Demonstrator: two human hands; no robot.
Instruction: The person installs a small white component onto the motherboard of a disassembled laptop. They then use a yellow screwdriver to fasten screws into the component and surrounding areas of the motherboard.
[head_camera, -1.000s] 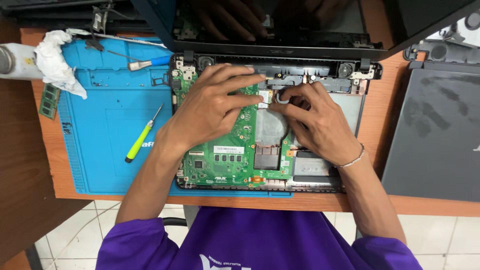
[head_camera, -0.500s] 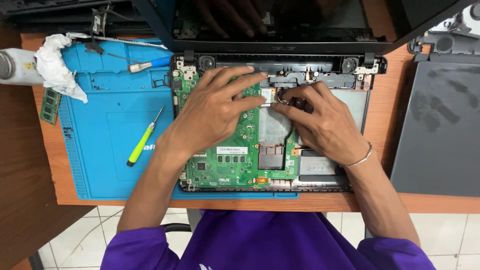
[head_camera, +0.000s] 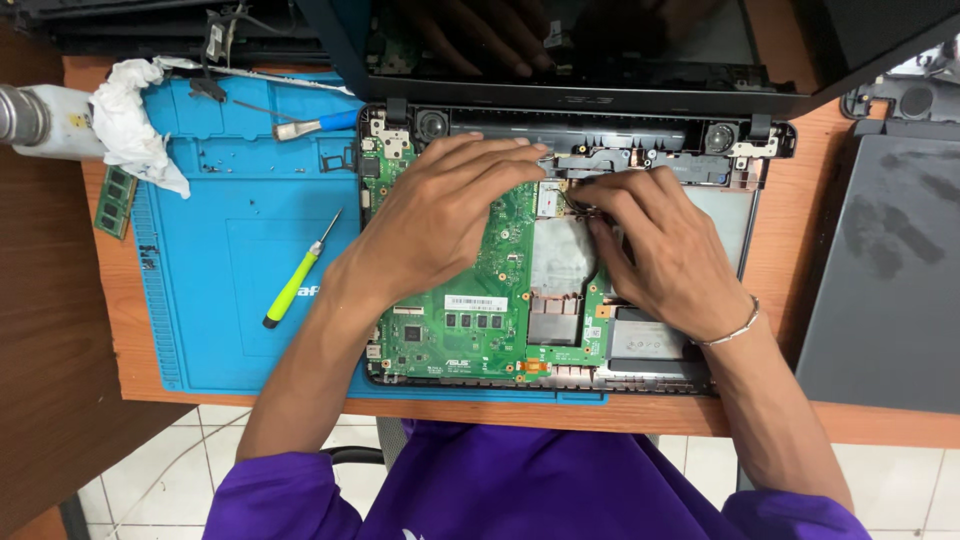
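Left hand (head_camera: 440, 215) fingers (head_camera: 515, 160) spread flat and right hand (head_camera: 660, 245) fingers (head_camera: 600, 195) pinching a small part on the green rectangular circuit board (head_camera: 470, 320); the board's long axis runs toward the hinge, inside the opened black laptop base (head_camera: 730, 215); blue rubber mat (head_camera: 220, 270) left, wooden tabletop (head_camera: 790, 260) beneath.

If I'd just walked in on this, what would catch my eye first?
Most striking is the opened laptop's green motherboard at the centre, with the left hand and right hand meeting on a small part near its top edge. Left of it, a yellow-handled screwdriver lies on a bright blue work mat.
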